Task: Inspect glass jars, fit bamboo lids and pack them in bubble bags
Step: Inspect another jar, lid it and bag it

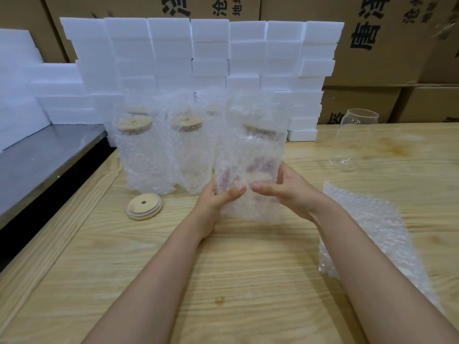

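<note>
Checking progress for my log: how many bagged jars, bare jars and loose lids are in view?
Bagged jars: 3 plainly seen, one of them held; more lids show dimly behind
Bare glass jar: 1
Loose bamboo lid: 1, perhaps a stack
Total: 5
</note>
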`<act>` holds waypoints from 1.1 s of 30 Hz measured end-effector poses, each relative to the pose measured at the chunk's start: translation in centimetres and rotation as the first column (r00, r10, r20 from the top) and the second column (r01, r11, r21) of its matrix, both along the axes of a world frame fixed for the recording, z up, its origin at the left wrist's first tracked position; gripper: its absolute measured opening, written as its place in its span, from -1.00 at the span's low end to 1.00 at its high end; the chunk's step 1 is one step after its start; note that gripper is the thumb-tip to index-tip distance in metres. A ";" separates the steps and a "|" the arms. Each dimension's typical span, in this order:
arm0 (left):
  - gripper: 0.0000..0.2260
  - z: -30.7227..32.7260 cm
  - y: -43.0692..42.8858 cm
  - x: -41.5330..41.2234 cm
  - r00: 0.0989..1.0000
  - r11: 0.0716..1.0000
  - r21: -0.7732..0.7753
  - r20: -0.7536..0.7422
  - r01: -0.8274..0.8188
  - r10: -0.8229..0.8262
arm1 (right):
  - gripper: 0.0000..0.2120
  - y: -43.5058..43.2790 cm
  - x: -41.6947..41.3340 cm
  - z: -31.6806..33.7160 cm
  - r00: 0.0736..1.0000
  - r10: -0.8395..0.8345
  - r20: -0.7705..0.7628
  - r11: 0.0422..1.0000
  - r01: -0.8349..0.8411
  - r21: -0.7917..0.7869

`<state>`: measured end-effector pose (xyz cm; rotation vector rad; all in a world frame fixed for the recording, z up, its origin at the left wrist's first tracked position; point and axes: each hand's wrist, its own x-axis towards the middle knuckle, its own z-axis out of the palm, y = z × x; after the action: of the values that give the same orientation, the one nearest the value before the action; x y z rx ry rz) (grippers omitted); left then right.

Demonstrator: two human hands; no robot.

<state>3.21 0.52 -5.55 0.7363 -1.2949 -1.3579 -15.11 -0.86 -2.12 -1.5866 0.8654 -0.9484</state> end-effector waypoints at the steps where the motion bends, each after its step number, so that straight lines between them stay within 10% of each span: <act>1: -0.59 -0.1 -0.1 0.2 0.999 0.999 -0.023 0.031 -0.040 0.041 | -0.35 0.0 0.0 -0.1 1.000 -0.027 0.000 1.000 0.027 -0.016; 6: -0.78 -0.7 -0.1 0.7 0.977 0.980 -0.153 0.154 -0.127 0.150 | -0.28 0.0 0.4 -1.4 0.988 -0.154 -0.031 0.985 0.151 -0.079; 11: -0.57 -0.8 -0.2 0.4 0.895 0.923 -0.162 0.232 -0.350 0.380 | -0.22 0.0 1.0 -2.8 0.939 -0.342 -0.035 0.927 0.331 -0.173; 17: -0.89 -1.3 -0.6 0.5 0.783 0.803 -0.167 0.180 -0.572 0.596 | -0.09 -1.4 2.3 -3.0 0.824 -0.560 -0.082 0.819 0.535 -0.209; 33: -0.76 -1.7 -1.6 0.3 0.705 0.743 -0.140 0.241 -0.654 0.666 | -0.12 -6.8 11.6 -3.1 0.659 -0.746 -0.093 0.661 0.718 -0.216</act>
<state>3.54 -1.11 -7.27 1.2540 -1.0957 -0.6418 -3.53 -7.65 -5.18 -1.4627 1.6751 -1.4907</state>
